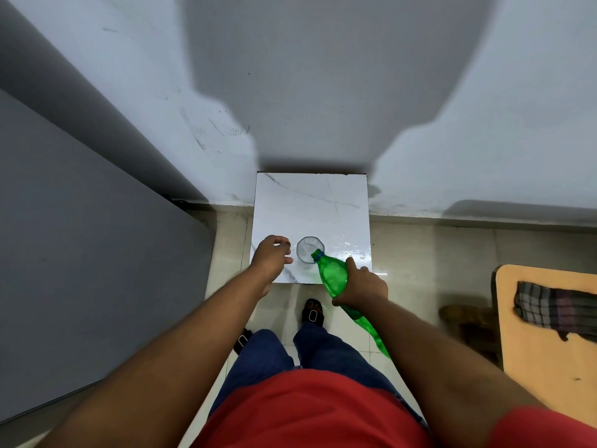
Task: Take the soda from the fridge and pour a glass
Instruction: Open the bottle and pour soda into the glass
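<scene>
The right hand (361, 287) grips a green plastic soda bottle (332, 274), tilted with its mouth over a clear glass (310, 249) near the front edge of the white marble-topped table (323, 205). The left hand (271, 258), fingers loosely curled and seemingly empty, rests beside the glass. Over-tilting could spill or knock it. A sandalled foot (312, 313) stands below.

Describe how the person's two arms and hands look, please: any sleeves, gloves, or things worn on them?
Both forearms are bare from elbow to wrist. The left hand and the right hand wear no gloves, and I see no watch, bracelet or ring. The only sleeve visible is the short red sleeve of the shirt on the right upper arm, at the lower right corner. The left upper arm is out of the picture.
</scene>
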